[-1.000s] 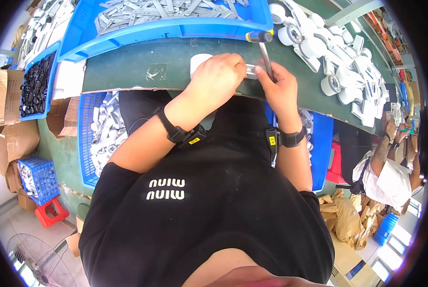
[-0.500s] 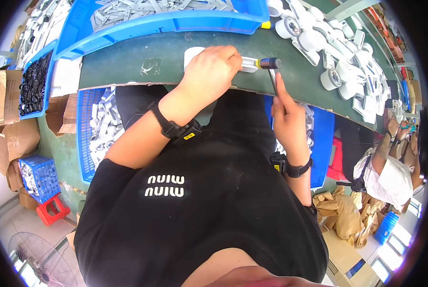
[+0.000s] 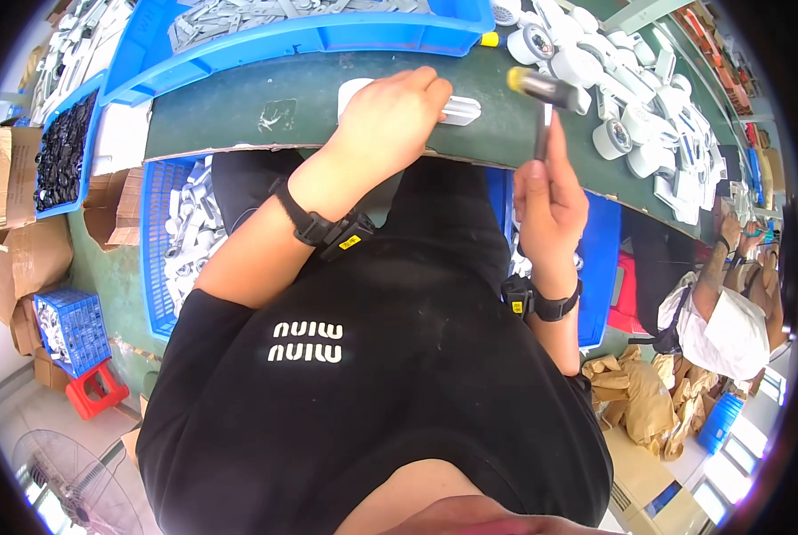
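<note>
My left hand point(image 3: 397, 118) is closed over a white plastic part point(image 3: 460, 111) on the green worktable, pressing it down near the front edge. The part's slotted end sticks out to the right of my fingers, and its rounded end shows at the left; the middle is hidden. In my right hand point(image 3: 552, 210) is a mallet point(image 3: 546, 89) with a black and yellow head, held by its thin handle with the index finger stretched along it. The mallet head is raised to the right of the white part, apart from it and slightly blurred.
A blue tray point(image 3: 327, 37) of flat grey pieces stands at the back. White round-ended parts point(image 3: 630, 116) are heaped at the right. Blue baskets point(image 3: 156, 241) of white parts sit below the table edge. A co-worker point(image 3: 720, 312) is at the far right.
The mallet head has lifted off the end of the white part and swung up to the right with my right hand. My left hand keeps its grip on the part.
</note>
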`<state>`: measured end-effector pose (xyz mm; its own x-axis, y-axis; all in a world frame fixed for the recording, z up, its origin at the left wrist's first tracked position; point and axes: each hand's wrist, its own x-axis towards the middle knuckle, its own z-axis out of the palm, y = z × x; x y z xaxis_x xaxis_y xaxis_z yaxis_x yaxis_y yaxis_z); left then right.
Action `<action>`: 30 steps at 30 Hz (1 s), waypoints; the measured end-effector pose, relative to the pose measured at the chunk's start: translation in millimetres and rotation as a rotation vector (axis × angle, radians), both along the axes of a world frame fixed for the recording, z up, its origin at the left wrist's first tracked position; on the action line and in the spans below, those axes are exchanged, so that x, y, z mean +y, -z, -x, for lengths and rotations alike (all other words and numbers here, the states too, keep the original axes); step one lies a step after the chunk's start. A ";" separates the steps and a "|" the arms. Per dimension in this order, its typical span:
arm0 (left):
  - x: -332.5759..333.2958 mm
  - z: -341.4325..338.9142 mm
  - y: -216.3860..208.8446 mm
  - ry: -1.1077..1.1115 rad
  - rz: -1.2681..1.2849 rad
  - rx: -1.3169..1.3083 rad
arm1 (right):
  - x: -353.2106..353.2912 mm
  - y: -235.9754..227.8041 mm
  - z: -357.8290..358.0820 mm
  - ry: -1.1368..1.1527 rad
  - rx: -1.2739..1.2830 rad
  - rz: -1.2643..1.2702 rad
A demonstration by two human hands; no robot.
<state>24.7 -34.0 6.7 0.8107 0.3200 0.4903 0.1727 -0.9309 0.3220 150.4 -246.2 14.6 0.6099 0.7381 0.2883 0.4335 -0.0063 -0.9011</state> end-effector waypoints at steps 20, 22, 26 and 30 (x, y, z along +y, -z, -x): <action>-7.5 -8.7 0.0 0.373 0.193 0.065 | 0.6 24.0 -10.0 0.007 0.220 -0.016; -8.3 -10.5 0.5 0.316 0.212 0.070 | -1.6 24.5 -10.4 -0.005 0.236 -0.026; -5.8 -20.0 8.0 0.268 0.186 0.000 | -4.7 24.3 -10.7 0.001 0.261 -0.033; -2.1 -16.3 -1.8 0.474 0.108 0.059 | -8.4 27.6 -13.6 0.009 0.241 -0.066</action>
